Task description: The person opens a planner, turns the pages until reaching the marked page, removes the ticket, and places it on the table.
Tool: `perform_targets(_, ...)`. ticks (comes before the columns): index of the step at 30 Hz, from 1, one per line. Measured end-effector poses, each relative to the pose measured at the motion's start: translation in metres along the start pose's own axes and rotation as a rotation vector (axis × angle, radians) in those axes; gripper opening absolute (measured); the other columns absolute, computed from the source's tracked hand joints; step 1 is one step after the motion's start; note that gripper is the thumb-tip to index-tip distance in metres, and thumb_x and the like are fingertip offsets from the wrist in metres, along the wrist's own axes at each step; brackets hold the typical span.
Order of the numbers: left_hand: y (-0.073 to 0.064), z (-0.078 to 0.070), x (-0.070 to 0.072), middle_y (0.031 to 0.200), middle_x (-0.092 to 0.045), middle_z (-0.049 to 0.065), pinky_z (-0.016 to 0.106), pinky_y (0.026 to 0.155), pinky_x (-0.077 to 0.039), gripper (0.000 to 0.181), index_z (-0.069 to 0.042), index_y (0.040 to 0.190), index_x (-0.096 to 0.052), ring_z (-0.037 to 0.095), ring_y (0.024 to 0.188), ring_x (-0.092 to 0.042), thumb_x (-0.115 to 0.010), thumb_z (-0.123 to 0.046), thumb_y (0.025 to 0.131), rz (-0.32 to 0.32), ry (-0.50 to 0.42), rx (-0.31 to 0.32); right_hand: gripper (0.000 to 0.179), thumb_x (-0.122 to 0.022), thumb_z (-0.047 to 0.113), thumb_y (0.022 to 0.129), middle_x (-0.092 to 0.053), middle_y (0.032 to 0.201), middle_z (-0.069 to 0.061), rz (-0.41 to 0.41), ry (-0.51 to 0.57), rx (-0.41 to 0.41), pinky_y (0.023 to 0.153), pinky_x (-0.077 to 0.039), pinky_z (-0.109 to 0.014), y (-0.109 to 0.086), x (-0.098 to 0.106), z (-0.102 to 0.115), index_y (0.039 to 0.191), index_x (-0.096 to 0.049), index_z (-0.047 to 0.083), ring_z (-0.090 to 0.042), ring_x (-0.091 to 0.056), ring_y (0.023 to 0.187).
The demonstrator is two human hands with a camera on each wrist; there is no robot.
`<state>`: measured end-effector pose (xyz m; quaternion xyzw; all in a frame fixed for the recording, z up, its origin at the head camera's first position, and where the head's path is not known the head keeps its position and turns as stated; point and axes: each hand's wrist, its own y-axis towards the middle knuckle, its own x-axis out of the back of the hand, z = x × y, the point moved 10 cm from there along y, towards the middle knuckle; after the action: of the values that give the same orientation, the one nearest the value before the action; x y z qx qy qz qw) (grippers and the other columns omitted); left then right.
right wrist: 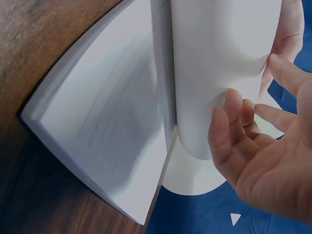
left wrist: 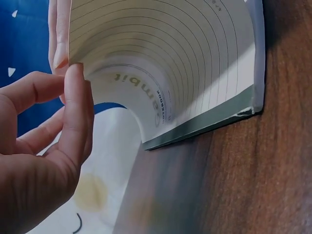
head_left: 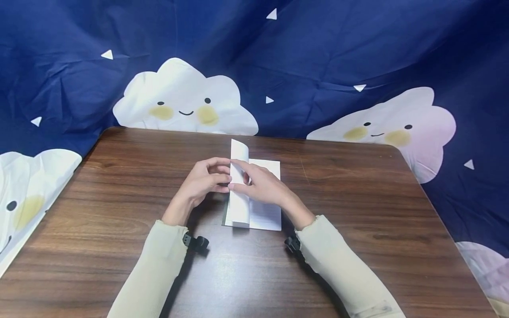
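Note:
An open notebook [head_left: 265,216] with ruled pages and a dark green cover edge lies on the table. One raised page [head_left: 240,207] stands curled over near its middle; its lined underside, printed with lettering, shows in the left wrist view. My left hand [head_left: 203,179] pinches the free edge of this page [left wrist: 195,44] between thumb and fingertips. From the other side, my right hand [head_left: 264,183] reaches across the page, thumb and forefinger at the same edge. In the right wrist view, the right hand's other fingers [right wrist: 234,112] bend against the page's blank face.
The brown wooden table [head_left: 358,198] extends around the notebook. Behind it hangs a dark blue cloth [head_left: 302,53] with white smiling clouds and small triangles. Black devices [head_left: 196,242] are strapped at both wrists, by the pale sleeves [head_left: 159,265].

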<state>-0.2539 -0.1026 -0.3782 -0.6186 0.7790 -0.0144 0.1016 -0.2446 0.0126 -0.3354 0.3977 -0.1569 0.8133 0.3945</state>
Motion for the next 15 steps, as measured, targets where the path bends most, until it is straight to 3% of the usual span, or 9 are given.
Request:
perform_targets(7, -0.002, -0.004, 0.006, 0.101, -0.060, 0.010, 0.037, 0.074, -0.062, 0.053, 0.006, 0.139, -0.051, 0.017, 0.084, -0.064, -0.064, 0.014, 0.088, 0.000, -0.020, 0.004, 0.058, -0.067, 0.030, 0.098, -0.064, 0.099, -0.006, -0.019, 0.088, -0.067, 0.068, -0.052, -0.031, -0.008, 0.012, -0.012, 0.149, -0.048, 0.010, -0.022, -0.064, 0.080)
perform_targets(15, 0.000, -0.002, 0.008, 0.096, -0.060, 0.008, 0.034, 0.072, -0.061, 0.053, 0.005, 0.139, -0.052, 0.017, 0.082, -0.061, -0.065, 0.014, 0.088, -0.005, -0.027, 0.014, 0.046, -0.067, 0.027, 0.097, -0.068, 0.095, -0.008, -0.110, 0.088, -0.126, 0.070, -0.051, -0.035, -0.020, 0.036, -0.044, 0.138, -0.060, 0.005, -0.025, -0.065, 0.083)
